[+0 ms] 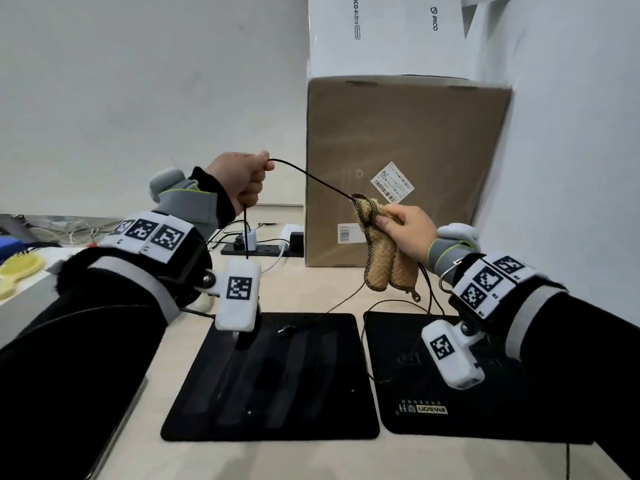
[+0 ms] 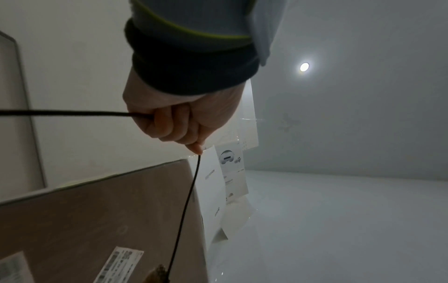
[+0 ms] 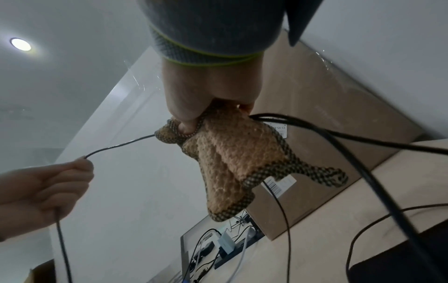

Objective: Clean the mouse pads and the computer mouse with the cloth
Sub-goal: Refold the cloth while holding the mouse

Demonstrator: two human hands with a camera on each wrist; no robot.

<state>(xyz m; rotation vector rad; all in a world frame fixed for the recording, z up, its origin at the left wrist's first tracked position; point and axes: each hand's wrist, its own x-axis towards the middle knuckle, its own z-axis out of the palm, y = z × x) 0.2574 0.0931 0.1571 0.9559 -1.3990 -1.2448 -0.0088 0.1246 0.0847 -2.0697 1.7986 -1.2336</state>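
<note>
Cable (image 1: 311, 180) is stretched above the two black mouse pads (image 1: 273, 379) on the table (image 1: 311, 459), gripped in the fisted left hand (image 1: 242, 178) and wrapped in the tan cloth (image 1: 379, 244) clutched by the right hand (image 1: 408, 233). From the left wrist, the cable is seen passing through curled fingers (image 2: 169, 124). From the right wrist, the cloth is seen bunched round it; the mouse is hidden.
</note>
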